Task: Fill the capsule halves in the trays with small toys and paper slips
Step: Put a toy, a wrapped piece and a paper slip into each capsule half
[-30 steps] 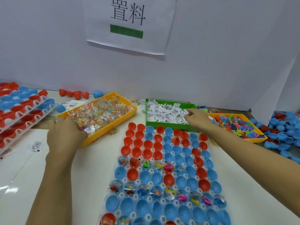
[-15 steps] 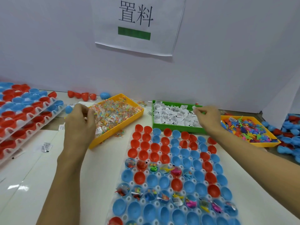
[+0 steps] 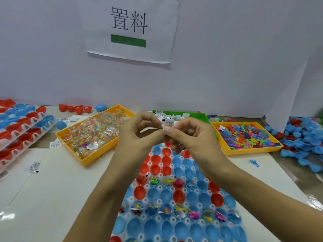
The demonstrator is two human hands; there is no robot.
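Note:
A clear tray [image 3: 130,185] of red and blue capsule halves lies in front of me; two of its rows hold small toys and slips. Above its far end my left hand [image 3: 139,137] and my right hand [image 3: 190,138] meet, fingers curled. Between their fingertips they pinch a small bunch of white paper slips [image 3: 168,123]. A yellow tray of bagged toys [image 3: 90,135] stands at the left. The green slip tray [image 3: 194,115] is partly hidden behind my hands. A yellow tray of loose coloured toys [image 3: 244,137] stands at the right.
Stacked trays of capsule halves [image 3: 17,130] fill the left edge. A heap of loose blue halves [image 3: 305,144] lies at the right, and some red ones [image 3: 75,108] sit by the white wall. A stray slip [image 3: 35,167] and a blue toy [image 3: 254,162] lie on the table.
My left hand left the yellow bagged-toy tray and my right hand left the green tray. Both came together over the capsule tray with slips between them.

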